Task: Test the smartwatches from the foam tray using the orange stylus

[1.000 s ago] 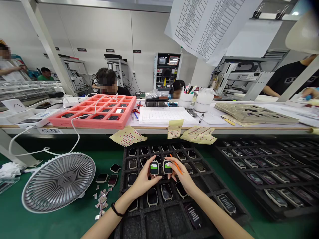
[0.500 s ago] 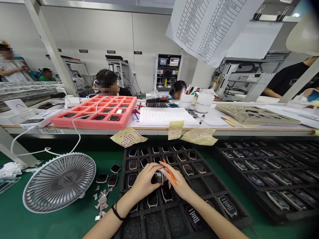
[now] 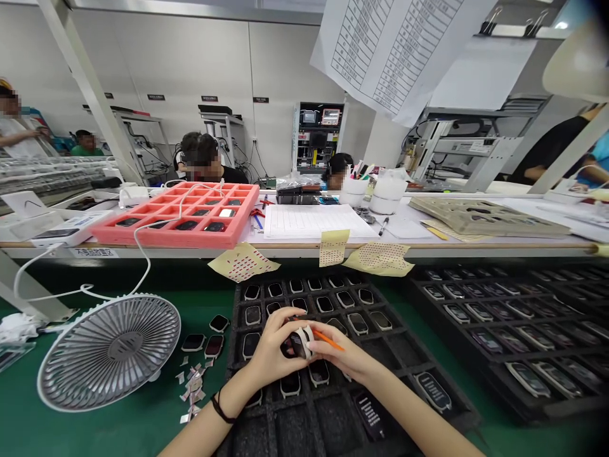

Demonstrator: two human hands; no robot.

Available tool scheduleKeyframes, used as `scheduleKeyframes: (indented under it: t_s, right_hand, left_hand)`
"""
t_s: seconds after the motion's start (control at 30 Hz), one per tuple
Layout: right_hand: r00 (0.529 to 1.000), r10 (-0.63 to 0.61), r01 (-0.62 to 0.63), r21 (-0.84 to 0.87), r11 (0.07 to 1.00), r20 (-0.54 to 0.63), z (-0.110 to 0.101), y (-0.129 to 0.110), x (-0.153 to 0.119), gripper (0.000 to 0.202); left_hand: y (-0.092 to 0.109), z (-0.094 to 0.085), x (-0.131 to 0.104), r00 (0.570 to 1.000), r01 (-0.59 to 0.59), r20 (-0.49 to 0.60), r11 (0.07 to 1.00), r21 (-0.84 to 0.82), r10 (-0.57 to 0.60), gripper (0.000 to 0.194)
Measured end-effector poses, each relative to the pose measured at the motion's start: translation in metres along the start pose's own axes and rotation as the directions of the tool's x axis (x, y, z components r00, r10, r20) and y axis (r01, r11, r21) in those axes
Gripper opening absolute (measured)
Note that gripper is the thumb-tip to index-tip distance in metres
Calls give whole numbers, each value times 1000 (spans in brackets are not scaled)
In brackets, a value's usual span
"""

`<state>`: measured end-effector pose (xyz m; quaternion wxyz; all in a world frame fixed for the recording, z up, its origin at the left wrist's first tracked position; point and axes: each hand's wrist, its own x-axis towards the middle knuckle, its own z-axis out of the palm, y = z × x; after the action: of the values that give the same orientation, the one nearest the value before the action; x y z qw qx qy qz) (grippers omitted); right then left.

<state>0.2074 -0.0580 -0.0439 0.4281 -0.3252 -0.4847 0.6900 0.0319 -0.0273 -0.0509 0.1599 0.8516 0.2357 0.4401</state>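
Note:
My left hand (image 3: 270,348) is closed around the edges of a smartwatch case (image 3: 301,343), which is tilted so that its pale side faces right. From the other side, my right hand (image 3: 351,357) grips a thin orange stick (image 3: 329,339), and its fingertips touch the case. What the stick's far end meets is hidden by the fingers. Both hands are above a black foam tray (image 3: 294,430), whose compartments hold several watches without straps. One watch (image 3: 368,414) near the front shows lines of white text.
A white fan (image 3: 111,349) stands at left, beside loose watches (image 3: 193,343) and small label scraps (image 3: 194,387). A second black tray (image 3: 499,406) lies at right. Above, a shelf carries a pink foam tray (image 3: 166,237), papers and a beige tray (image 3: 490,219). Yellow sticker sheets (image 3: 333,247) hang from its edge.
The watch has been turned so that its side shows instead of its screen. The orange stick has tipped flatter, and my right hand has rolled with it.

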Motion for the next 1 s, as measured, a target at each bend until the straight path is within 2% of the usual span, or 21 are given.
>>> scheduleKeyframes:
  t_s: [0.27,0.53,1.0]
  right_hand:
    - [996,-47,47,9,999,71,-4,4,2,43]
    - [999,-37,37,-24,999,-5,0,0,1,42]
    - [998,-43,41,-36,999,-54,3,3,2,45]
  left_hand:
    - [3,0,-1,997,-68,16,996,-52,69,48]
    - [2,1,1,999,-19,24,995,-94,21,50]
    - [2,3,1,998,11,70,994,-112,-3,52]
